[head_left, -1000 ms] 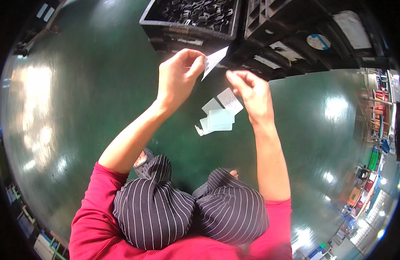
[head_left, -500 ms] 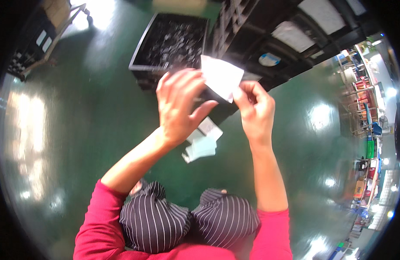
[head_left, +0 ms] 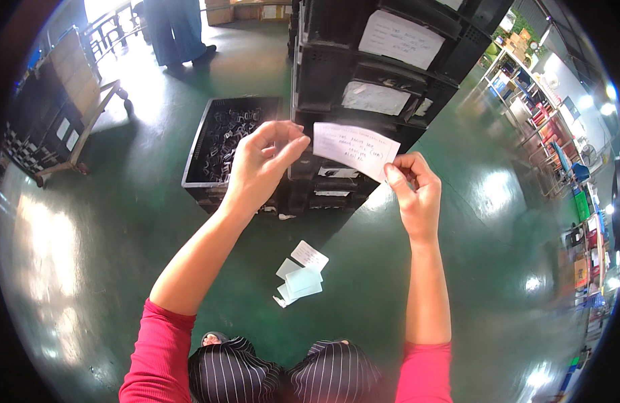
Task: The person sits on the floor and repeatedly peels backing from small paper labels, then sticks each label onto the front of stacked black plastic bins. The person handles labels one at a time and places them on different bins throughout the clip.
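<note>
My right hand pinches the lower right corner of a white paper slip with handwriting on it, held up in front of me. My left hand is raised just left of the slip, fingers curled and thumb near its left edge; whether it touches the paper I cannot tell. Behind the slip stands a stack of black plastic crates with white labels on their fronts. On the green floor below my hands lies a small pile of white and pale slips.
A low black crate filled with small dark metal parts sits on the floor at the left of the stack. A cart stands at far left. Another person's legs show at the top. Shelves line the right side.
The view has tilted up toward the crate stack. Both hands rose with the slip, and the slip now faces me flat, held by my right hand.
</note>
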Motion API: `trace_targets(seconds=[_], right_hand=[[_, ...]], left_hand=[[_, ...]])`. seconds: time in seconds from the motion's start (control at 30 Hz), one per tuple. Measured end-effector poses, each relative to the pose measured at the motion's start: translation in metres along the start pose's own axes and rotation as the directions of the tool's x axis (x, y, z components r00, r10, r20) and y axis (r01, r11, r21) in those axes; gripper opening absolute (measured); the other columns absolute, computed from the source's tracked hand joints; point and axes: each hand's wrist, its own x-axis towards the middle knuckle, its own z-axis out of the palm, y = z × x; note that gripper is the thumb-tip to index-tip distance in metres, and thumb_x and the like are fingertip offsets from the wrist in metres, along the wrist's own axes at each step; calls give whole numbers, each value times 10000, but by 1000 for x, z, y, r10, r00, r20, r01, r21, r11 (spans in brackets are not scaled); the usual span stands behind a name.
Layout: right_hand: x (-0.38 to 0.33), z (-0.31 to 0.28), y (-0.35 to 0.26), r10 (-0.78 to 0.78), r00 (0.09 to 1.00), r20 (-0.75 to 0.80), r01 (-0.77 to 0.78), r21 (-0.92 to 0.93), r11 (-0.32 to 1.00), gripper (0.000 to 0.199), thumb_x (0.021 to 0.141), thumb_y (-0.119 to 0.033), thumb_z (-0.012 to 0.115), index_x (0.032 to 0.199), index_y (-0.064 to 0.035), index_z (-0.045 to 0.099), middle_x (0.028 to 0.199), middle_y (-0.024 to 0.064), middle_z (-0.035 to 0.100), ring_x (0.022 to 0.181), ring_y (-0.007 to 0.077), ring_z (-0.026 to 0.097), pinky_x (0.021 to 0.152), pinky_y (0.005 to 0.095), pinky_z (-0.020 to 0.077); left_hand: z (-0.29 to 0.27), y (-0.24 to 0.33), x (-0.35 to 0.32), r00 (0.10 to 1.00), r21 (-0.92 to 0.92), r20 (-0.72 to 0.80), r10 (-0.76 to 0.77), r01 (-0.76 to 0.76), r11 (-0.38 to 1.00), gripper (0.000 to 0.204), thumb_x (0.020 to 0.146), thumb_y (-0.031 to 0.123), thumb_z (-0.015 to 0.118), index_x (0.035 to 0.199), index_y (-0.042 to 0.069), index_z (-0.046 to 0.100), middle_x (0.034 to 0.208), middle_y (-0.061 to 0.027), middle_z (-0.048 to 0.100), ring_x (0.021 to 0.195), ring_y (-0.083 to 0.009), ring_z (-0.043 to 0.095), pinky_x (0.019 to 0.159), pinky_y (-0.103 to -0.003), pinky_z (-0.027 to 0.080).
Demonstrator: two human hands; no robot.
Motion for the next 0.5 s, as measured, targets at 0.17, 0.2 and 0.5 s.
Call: trace_targets(seconds=[0.17,0.2,0.5], right_hand=[[22,-9,14,35,999,-31,-33,75,997,130,808,-98,658,821,19,604,796,30,578,745,126,553,720,254,430],[24,-11,14,28,999,-29,-25,90,996,132,806,-98,654,820,22,601,801,30,575,759,127,547,732,253,423],[22,-33,3,-96,993,64,89,111,990,137,800,-102,633,779,21,576,797,28,564,792,121,542,747,257,414]], left_hand=[[29,-1,25,964,54,-199,175,-167,984,299,825,240,716,1017,28,628,1024,-41,625,872,-111,580,789,-296,487],[35,3,25,954,61,-236,186,-177,982,322,820,250,723,1031,26,629,1032,-45,623,859,-110,576,782,-290,490],[36,4,31,1000,46,24,15,-17,999,325,814,251,733,1044,33,663,990,-29,620,896,-96,540,849,-262,436]])
